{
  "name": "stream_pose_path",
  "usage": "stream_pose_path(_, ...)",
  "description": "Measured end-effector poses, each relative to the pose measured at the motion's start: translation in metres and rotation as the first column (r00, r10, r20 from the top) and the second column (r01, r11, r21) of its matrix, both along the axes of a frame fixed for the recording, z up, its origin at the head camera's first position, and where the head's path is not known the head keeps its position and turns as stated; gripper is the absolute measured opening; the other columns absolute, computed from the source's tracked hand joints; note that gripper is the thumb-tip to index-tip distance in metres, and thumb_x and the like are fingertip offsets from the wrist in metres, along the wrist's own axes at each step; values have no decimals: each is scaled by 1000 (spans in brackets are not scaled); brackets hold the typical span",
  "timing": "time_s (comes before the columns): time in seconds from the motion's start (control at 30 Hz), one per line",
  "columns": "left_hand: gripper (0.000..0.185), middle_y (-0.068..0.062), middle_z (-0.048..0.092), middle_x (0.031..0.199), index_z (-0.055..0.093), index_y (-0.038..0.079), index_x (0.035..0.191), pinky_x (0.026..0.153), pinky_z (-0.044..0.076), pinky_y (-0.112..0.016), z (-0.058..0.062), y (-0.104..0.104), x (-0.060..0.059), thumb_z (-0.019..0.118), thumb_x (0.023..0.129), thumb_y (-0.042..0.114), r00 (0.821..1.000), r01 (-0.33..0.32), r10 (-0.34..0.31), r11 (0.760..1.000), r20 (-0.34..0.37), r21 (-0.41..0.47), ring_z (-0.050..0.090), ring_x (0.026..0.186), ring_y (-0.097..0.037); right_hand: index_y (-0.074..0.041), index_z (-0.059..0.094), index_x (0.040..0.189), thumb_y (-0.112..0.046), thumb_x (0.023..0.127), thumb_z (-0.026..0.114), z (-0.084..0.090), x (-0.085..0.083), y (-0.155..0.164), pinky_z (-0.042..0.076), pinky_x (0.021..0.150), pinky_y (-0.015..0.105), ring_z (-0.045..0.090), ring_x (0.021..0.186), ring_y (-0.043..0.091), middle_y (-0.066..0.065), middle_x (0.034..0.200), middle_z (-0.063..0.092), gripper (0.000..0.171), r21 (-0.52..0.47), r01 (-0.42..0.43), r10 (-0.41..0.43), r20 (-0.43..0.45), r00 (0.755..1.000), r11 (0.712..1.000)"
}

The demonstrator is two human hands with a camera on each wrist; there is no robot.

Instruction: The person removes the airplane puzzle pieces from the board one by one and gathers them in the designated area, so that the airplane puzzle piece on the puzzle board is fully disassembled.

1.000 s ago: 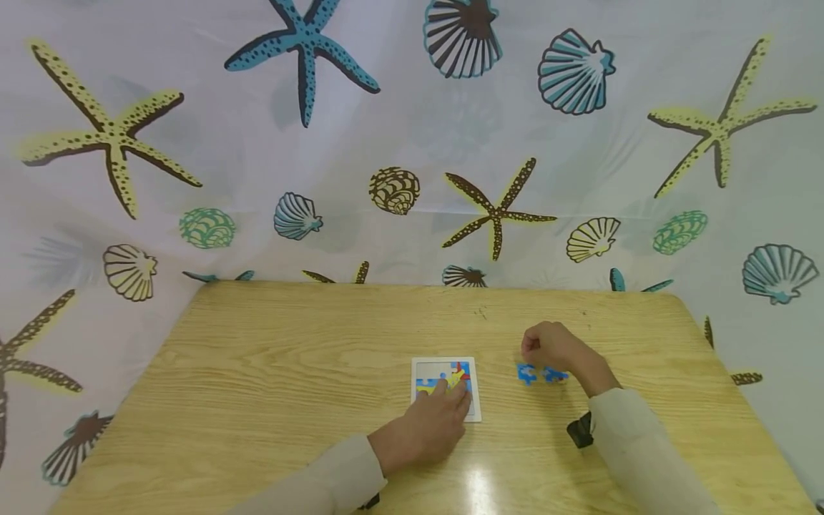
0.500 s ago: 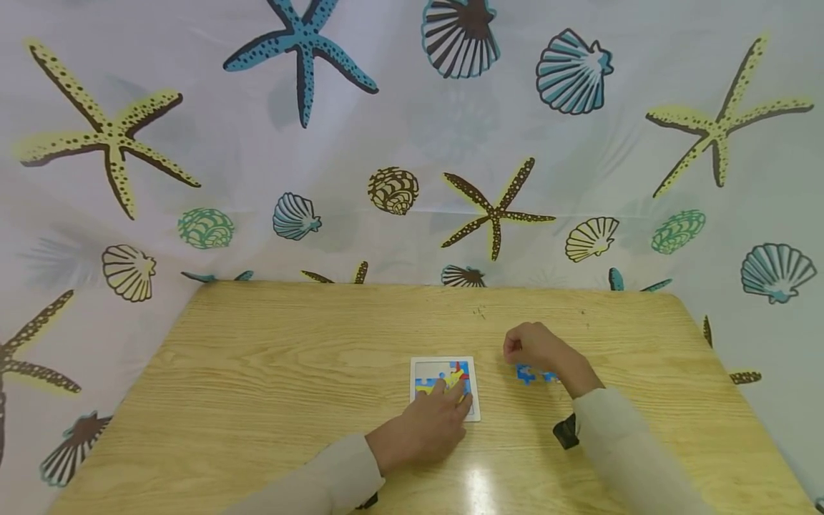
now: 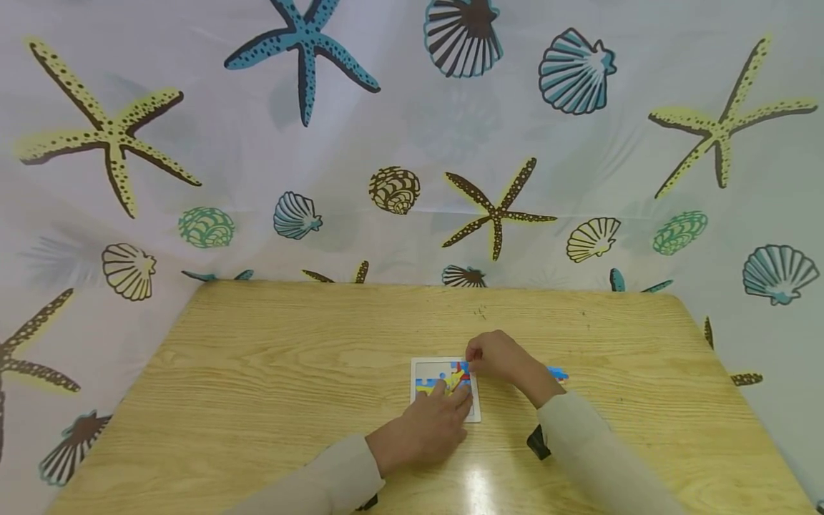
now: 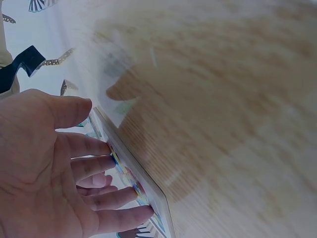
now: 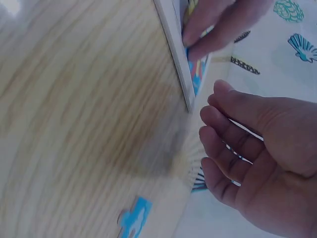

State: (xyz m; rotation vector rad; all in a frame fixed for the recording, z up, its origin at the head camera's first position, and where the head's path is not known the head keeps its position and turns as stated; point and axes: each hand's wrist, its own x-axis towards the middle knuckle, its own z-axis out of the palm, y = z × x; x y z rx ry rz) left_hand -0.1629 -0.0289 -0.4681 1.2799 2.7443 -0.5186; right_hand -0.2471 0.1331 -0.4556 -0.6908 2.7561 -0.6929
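The left hand [image 3: 428, 428] lies flat, fingers straight, on the puzzle tray [image 3: 444, 365] near the table's [image 3: 270, 372] front edge. The right hand [image 3: 498, 357], fingers loosely curled, hovers at the tray's right edge; whether it holds a piece cannot be told. One blue piece [image 3: 557, 373] lies on the table to its right.

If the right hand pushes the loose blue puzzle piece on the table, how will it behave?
The blue puzzle piece lies flat and thin on the smooth wooden table, so it would probably slide, not roll. It looks small, likely light, and probably awkward to lift.

Light is bright and even, falling from overhead — a white patch of glare sits on the wooden table [image 3: 479, 490] near its front edge, and soft grey shadows trail behind the printed curtain [image 3: 412, 136]. The head view is sharp in the middle but bows outward at its edges. Both wrist views are motion-smeared — wood grain streaks, the loose blue puzzle piece [image 5: 133, 218] is soft-edged.
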Motion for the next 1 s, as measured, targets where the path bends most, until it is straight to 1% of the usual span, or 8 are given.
stream_pose_path(0.1,53,-3,29,139,37,11,134,63,48,-35,-1,-1,-1,37,92,42,1000,2,-2,1000,3,17,40,106,-26,-9,64,80,-11,76,69,-4,-2,-7,43,64,28,51,67,11,-3,73,59,6,15,-14,14,-4,1000,1000)
stream_pose_path(0.2,54,-4,29,139,35,9,135,61,48,-33,-1,-1,-1,37,91,41,1000,-6,5,999,22,42,41,103,-25,-10,64,79,-14,73,72,-7,-3,-10,41,61,27,48,64,11,-5,69,55,10,37,-12,12,3,1000,999)
stream_pose_path(0.3,55,-4,27,140,34,9,135,61,48,-33,-1,0,-1,37,91,42,1000,-2,1,999,26,32,41,103,-25,-11,64,77,-15,71,73,-8,-4,-11,40,60,27,46,63,11,-5,68,53,12,48,-5,4,21,1000,999)
stream_pose_path(0.47,63,-3,25,141,32,10,137,66,47,-35,0,0,0,39,88,50,996,-56,52,997,73,47,39,106,-25,-10,63,79,-13,69,75,-8,-5,-13,40,61,28,46,66,13,-1,72,55,16,45,-5,4,42,999,999)
stream_pose_path(0.5,65,-2,25,141,31,10,137,68,47,-35,0,0,0,39,87,52,994,-75,69,995,89,61,39,107,-25,-10,62,80,-13,69,75,-8,-5,-14,40,62,28,46,66,13,0,73,55,17,48,-8,6,42,999,999)
stream_pose_path(0.57,67,-2,24,141,30,10,137,68,47,-36,0,0,-1,39,87,52,992,-83,76,994,100,69,38,108,-25,-10,62,81,-13,69,75,-8,-5,-15,40,63,28,47,67,13,0,75,55,18,58,-7,5,41,999,998)
stream_pose_path(0.73,68,-2,24,142,30,10,138,69,47,-37,-1,-1,-1,38,86,54,991,-83,75,993,107,80,37,111,-26,-11,62,80,-13,68,76,-8,-6,-17,40,62,28,46,67,13,0,75,55,19,76,-2,-2,44,999,997)
stream_pose_path(1.0,73,-2,25,141,31,10,137,70,47,-37,-1,-2,-1,36,84,60,993,-74,67,994,95,75,36,113,-28,-13,60,81,-17,68,76,-9,-8,-18,40,62,27,47,67,12,0,76,55,21,98,-34,31,35,999,995)
